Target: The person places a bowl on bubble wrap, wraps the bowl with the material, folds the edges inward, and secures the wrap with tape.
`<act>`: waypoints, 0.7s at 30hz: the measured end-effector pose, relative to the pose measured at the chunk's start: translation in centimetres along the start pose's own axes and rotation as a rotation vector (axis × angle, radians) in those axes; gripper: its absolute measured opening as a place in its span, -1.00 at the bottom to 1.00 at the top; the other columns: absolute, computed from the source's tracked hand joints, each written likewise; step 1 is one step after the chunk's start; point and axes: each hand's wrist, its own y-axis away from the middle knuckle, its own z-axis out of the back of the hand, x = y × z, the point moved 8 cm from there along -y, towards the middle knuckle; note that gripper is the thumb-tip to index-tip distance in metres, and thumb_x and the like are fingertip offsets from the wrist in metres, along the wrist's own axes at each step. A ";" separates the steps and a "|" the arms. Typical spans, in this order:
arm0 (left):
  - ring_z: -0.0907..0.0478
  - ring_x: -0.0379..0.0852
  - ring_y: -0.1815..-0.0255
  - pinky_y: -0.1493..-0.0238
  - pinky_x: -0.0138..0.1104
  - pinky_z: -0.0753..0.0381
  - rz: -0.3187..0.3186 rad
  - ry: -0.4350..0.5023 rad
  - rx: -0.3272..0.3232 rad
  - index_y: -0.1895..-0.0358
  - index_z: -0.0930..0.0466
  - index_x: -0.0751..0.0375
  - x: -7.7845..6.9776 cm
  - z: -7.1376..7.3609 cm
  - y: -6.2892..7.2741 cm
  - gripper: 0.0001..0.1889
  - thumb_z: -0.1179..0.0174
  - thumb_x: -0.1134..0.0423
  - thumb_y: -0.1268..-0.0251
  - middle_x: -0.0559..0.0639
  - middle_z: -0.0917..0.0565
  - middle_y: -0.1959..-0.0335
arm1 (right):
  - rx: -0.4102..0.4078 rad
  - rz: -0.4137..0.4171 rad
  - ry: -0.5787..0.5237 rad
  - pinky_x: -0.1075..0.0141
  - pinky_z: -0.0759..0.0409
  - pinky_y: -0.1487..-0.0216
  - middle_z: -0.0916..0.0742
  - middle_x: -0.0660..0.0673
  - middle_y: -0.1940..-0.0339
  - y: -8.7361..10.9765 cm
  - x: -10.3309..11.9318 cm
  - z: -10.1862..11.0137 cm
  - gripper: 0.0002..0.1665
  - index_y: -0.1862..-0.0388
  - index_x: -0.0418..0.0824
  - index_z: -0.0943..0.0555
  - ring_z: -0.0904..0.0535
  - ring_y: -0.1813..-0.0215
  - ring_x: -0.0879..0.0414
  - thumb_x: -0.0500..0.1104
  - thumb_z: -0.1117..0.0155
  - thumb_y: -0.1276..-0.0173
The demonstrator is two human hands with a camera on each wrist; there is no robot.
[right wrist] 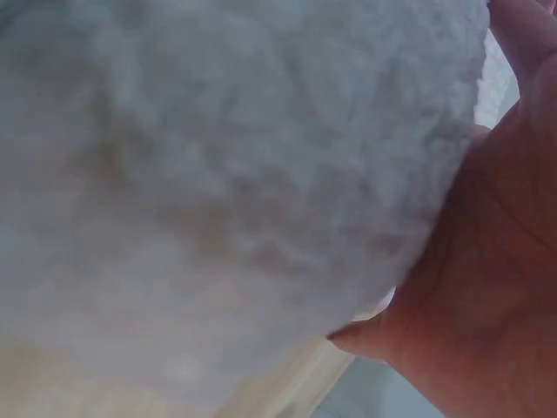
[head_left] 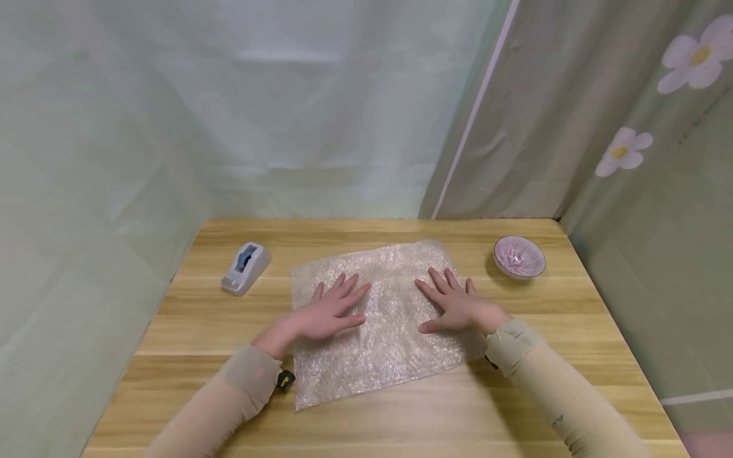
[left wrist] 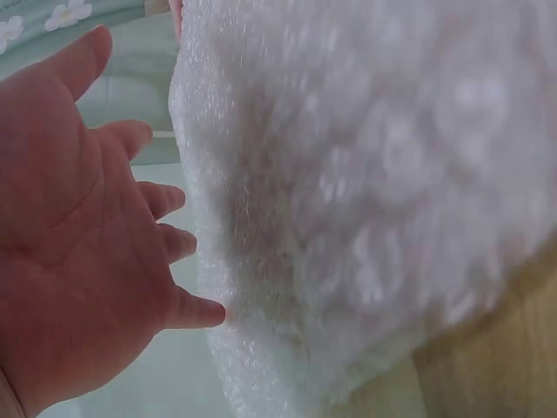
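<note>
A sheet of clear bubble wrap [head_left: 389,343] lies spread over the middle of the wooden table. My left hand [head_left: 329,313], palm down with fingers spread, is over its left half. Over the right half is my right hand [head_left: 455,305], its fingers also straight and apart. In the left wrist view the left palm [left wrist: 78,235] faces the bubble wrap [left wrist: 348,192], with the little fingertip right at its surface. The right wrist view shows the right hand [right wrist: 487,252] along the edge of the blurred sheet [right wrist: 244,165]. Neither hand grips anything.
A white tape dispenser [head_left: 246,268] with a blue roll stands at the back left of the table [head_left: 189,381]. At the back right sits a small purple ribbed bowl [head_left: 519,257]. Pale green curtains [head_left: 321,114] hang around the table.
</note>
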 end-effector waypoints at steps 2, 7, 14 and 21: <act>0.43 0.30 -0.75 -0.56 0.42 0.50 0.004 0.010 -0.008 -0.80 0.16 -0.10 -0.1 0.1 -0.1 -0.16 0.10 -0.33 -0.68 0.16 0.29 -0.79 | -0.012 -0.007 -0.003 -0.60 0.39 -0.49 0.20 -0.29 -0.80 0.1 0.0 0.0 0.28 -0.83 0.06 0.04 0.43 -0.73 -0.41 0.50 -0.34 -0.37; 0.45 0.30 -0.75 -0.55 0.41 0.54 0.003 -0.006 -0.001 -0.80 0.17 -0.10 -0.4 0.0 -0.3 -0.13 0.05 -0.32 -0.66 0.17 0.32 -0.79 | -0.022 -0.030 -0.011 -0.59 0.42 -0.49 0.23 -0.26 -0.80 0.1 -0.5 -0.4 0.30 -0.83 0.09 0.07 0.47 -0.73 -0.39 0.53 -0.32 -0.36; 0.51 0.35 -0.73 -0.49 0.49 0.54 0.028 -0.047 0.022 -0.80 0.17 -0.10 -0.3 -0.5 -0.6 -0.09 0.00 -0.35 -0.61 0.20 0.33 -0.78 | -0.032 -0.056 -0.011 -0.61 0.44 -0.47 0.25 -0.24 -0.80 0.2 -0.8 -0.8 0.31 -0.83 0.13 0.10 0.48 -0.73 -0.37 0.59 -0.27 -0.34; 0.58 0.37 -0.71 -0.44 0.53 0.58 0.103 -0.075 0.045 -0.80 0.16 -0.06 1.0 -1.1 -0.8 0.01 -0.07 -0.42 -0.51 0.24 0.39 -0.76 | -0.052 -0.077 -0.005 -0.62 0.45 -0.46 0.25 -0.24 -0.80 0.4 -0.9 -1.0 0.30 -0.83 0.12 0.08 0.46 -0.73 -0.40 0.60 -0.24 -0.35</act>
